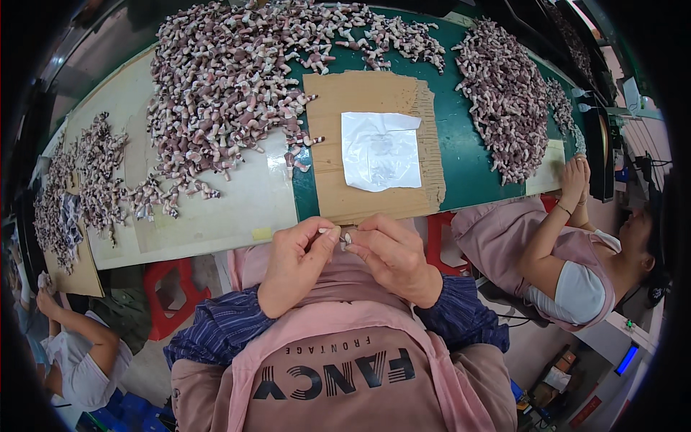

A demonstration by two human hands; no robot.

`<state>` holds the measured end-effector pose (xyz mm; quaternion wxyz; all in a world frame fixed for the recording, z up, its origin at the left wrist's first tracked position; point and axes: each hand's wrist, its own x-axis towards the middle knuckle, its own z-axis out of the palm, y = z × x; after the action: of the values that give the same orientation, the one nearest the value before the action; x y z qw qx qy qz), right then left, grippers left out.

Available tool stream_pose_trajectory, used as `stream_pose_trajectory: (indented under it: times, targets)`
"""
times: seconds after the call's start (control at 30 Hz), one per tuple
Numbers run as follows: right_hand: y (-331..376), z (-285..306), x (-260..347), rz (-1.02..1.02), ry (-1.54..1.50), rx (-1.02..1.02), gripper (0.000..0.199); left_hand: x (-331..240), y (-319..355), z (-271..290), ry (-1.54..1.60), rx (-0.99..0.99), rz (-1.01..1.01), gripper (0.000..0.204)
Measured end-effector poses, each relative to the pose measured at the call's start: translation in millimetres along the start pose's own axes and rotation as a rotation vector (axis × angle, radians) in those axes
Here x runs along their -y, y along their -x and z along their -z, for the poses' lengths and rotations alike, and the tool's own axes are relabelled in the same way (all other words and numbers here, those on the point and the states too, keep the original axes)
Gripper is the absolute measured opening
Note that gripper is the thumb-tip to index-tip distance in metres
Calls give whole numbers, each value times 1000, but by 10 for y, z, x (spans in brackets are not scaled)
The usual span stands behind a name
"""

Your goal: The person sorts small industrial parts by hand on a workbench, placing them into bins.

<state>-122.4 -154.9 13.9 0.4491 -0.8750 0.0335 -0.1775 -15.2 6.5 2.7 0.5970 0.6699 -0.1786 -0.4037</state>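
Note:
Just off the near edge of the table, my two hands come together in front of my body. My left hand [304, 261] is closed, with thumb and forefinger pinched together. My right hand [397, 258] is also closed in a pinch, its fingertips close to the left ones. A small pale piece [347, 239] with a darker part shows between the fingertips; its exact kind is too small to make out. Right behind my hands lies a flat sheet of brown cardboard [324, 155], with a white crinkled sheet [381, 153] on it.
A big heap of small white and purple-brown pieces [216, 101] covers the table's far left. Another heap [504, 101] lies right, a smaller one [101, 169] far left. Co-workers sit at both sides, one person's hand [574, 176] at the right. A red stool [169, 295] stands left.

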Motion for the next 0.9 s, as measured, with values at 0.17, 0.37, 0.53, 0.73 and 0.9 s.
stream_pose_trajectory:
  times: [0.17,0.37,0.53,0.73,0.9]
  targets:
    - [-22,-117,-79,123,149,1,11,33,-26,40,-107,-27,-29,17]
    - [-535,210,-448,212,76,-40,14,113,-141,512,-117,-107,39,16]
    - [-1068,909,-1373,-109,331,-373,11,73,-145,1041,-329,-229,45,18]
    - [-1464,1045,-1663,-45,480,-294,13,84,-57,1464,-869,-556,-89,14]
    - [-1514,1136,-1825,-161,645,-307,15,54,-36,1620,-1085,-654,-130,15]
